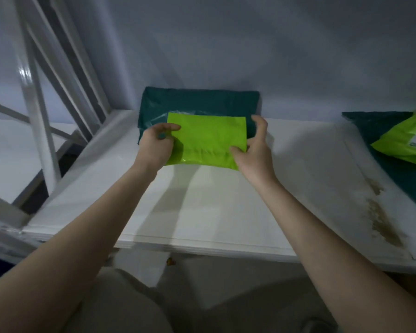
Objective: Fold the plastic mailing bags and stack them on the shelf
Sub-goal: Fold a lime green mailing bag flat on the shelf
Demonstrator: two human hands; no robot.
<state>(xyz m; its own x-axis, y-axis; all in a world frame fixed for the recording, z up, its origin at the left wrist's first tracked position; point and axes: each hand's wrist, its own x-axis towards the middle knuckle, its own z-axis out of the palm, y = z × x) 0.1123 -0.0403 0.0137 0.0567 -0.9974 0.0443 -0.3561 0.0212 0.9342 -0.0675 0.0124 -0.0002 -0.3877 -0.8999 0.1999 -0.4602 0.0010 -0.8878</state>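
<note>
A folded lime-green mailing bag [207, 138] lies on top of a folded dark green mailing bag [199, 100] at the back of the white shelf [202, 212], against the wall. My left hand [155, 144] grips the lime bag's left edge, thumb on top and fingers curled under. My right hand [255, 147] holds its right edge, thumb pressed on the near right corner and fingers curved around the far side.
At the far right of the shelf lies another lime-green bag [406, 143] with a white label, on top of a dark green bag [380, 126]. A brown stain [382, 219] marks the shelf's right part. White metal frame bars [39, 121] rise at the left.
</note>
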